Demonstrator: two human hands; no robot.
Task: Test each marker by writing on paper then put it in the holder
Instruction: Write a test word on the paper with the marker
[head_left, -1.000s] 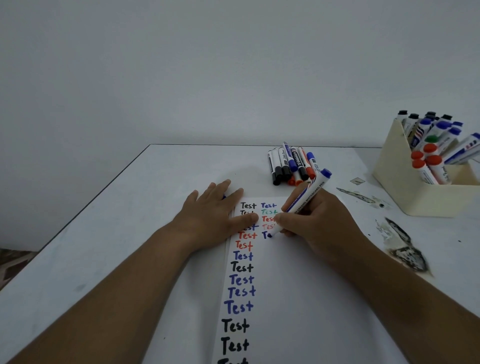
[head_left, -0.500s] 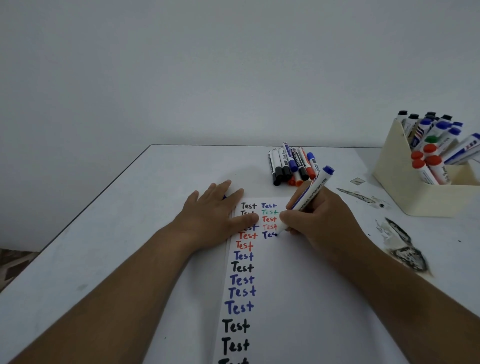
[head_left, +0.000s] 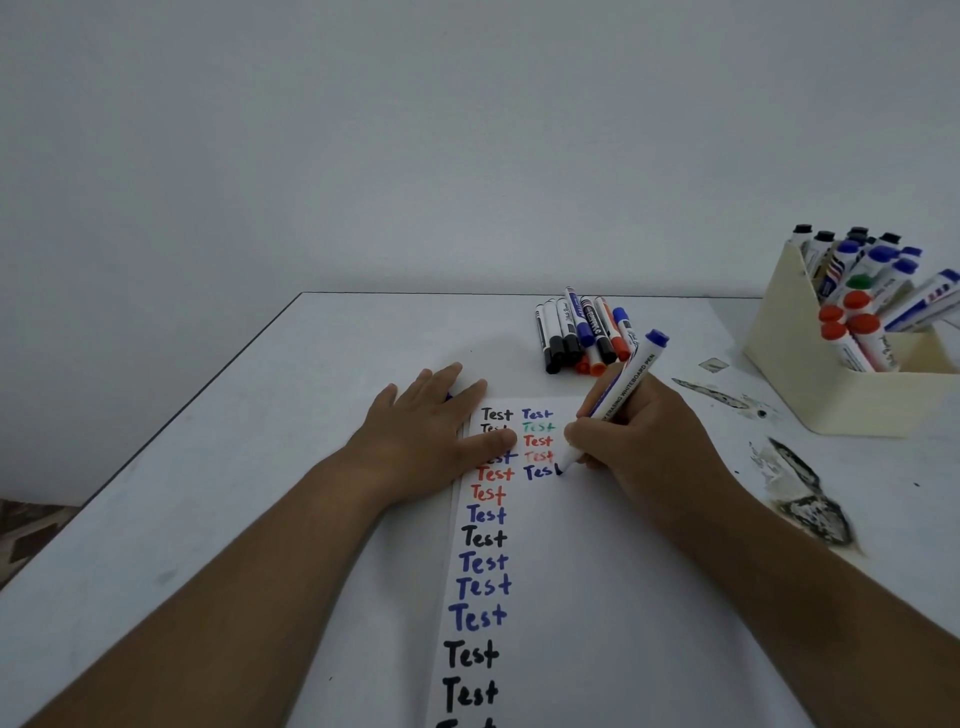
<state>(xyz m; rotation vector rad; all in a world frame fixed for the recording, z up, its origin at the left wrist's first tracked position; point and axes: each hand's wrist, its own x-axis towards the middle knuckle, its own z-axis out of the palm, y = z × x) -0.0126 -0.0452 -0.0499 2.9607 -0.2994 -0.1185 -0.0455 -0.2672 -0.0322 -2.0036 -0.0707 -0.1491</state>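
1. Head view: our right hand (head_left: 649, 441) pinched the blue marker (head_left: 621, 400), its tip on the paper (head_left: 597, 571) finishing "Test".
2. Our left hand (head_left: 431, 436) lay flat, fingers straight, pinning the paper.
3. Lifting that hand might let the sheet slide and smear ink; the holder (head_left: 800, 374) stood well apart.

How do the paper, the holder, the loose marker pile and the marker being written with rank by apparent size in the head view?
1. paper
2. holder
3. marker pile
4. blue marker, nearer the camera and partly hidden by the right hand, so barely below the pile.
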